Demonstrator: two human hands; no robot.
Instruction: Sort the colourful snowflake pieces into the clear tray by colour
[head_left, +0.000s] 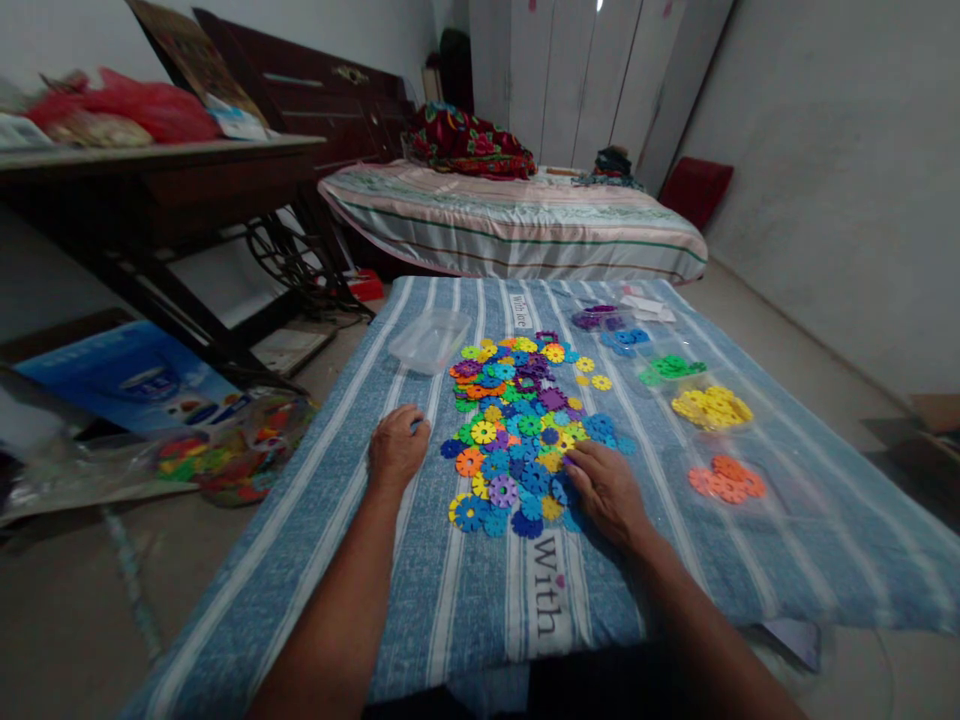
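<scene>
Touching the discs (529,425) heaped mid-frame: a person's right hand (606,485), fingers drawn narrow, grip unclear.
Left of centre, the left hand (397,447) curls loosely; whether it holds anything cannot be told.

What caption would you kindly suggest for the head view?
Left hand and right hand flank a pile of multicoloured notched plastic discs on blue-and-white striped cloth.

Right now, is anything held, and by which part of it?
It cannot be told: a purple bit shows at the right hand, a blue bit at the left hand; any grip is unclear.
</scene>
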